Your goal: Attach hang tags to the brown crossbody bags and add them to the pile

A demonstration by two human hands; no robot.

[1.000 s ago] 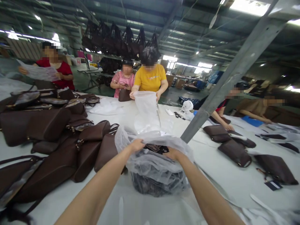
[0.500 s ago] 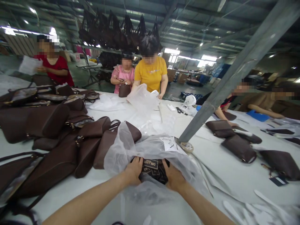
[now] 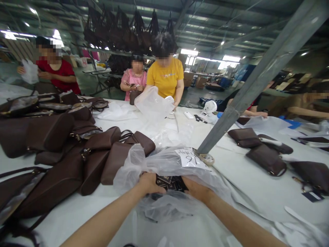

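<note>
A clear plastic bag (image 3: 164, 164) lies in front of me, its mouth spread toward me. Inside it is a heap of black hang tags (image 3: 172, 182) with light lettering. My left hand (image 3: 150, 183) reaches into the mouth at the left side of the tags, thumb stretched out over them and apart from the fingers, which are partly covered. From the right, my right hand (image 3: 196, 188) is in among the tags, its fingers mostly hidden by plastic and tags. A white paper label (image 3: 191, 158) with a handwritten number lies on the bag's far side.
Dark brown handbags (image 3: 56, 171) are piled at the left, with several more (image 3: 266, 159) at the right. A slanted metal post (image 3: 231, 106) rises beyond the bag, beside a tape roll (image 3: 206, 159). Co-workers stand across the table (image 3: 246, 192); one in yellow (image 3: 166, 77) handles plastic.
My right hand has gone deeper among the tags, and my left thumb has come over them. The tags have shifted. At right, a co-worker's hand now has a plastic sheet.
</note>
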